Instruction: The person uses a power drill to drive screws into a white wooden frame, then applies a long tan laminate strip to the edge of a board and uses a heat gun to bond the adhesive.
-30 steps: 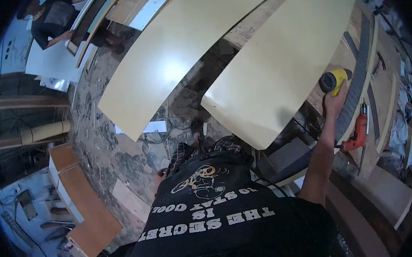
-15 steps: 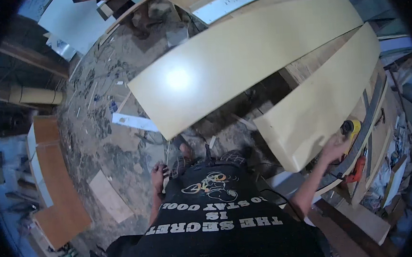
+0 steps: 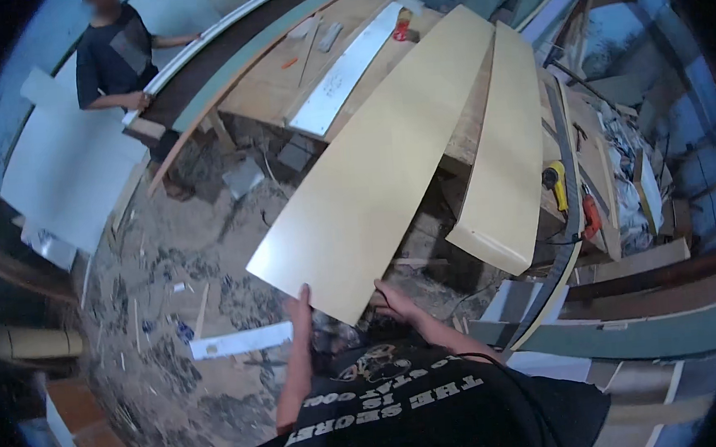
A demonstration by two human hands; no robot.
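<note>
A long cream-coloured panel (image 3: 371,173) slants from my body toward the far right, its far part lying on the workbench and its near end jutting out over the floor. My left hand (image 3: 300,302) grips the near edge by its left part, thumb up at the rim and the other fingers hidden beneath. At the near right corner, my right hand (image 3: 392,298) holds the panel's long right edge, fingers partly under it. A second, narrower cream panel (image 3: 506,138) with a rounded near end lies to the right, across a gap. Neither hand touches it.
Right of the panels lie a yellow-and-black power tool (image 3: 555,183) and a red power tool (image 3: 591,214). A white board (image 3: 348,75) and a red roll (image 3: 400,29) rest beyond. At far left another person (image 3: 119,66) holds a long white-edged piece. Scraps litter the floor.
My right hand has left the yellow tool and moved to the cream panel's near right corner. My left hand has risen from my side onto its near edge. The view has turned.
</note>
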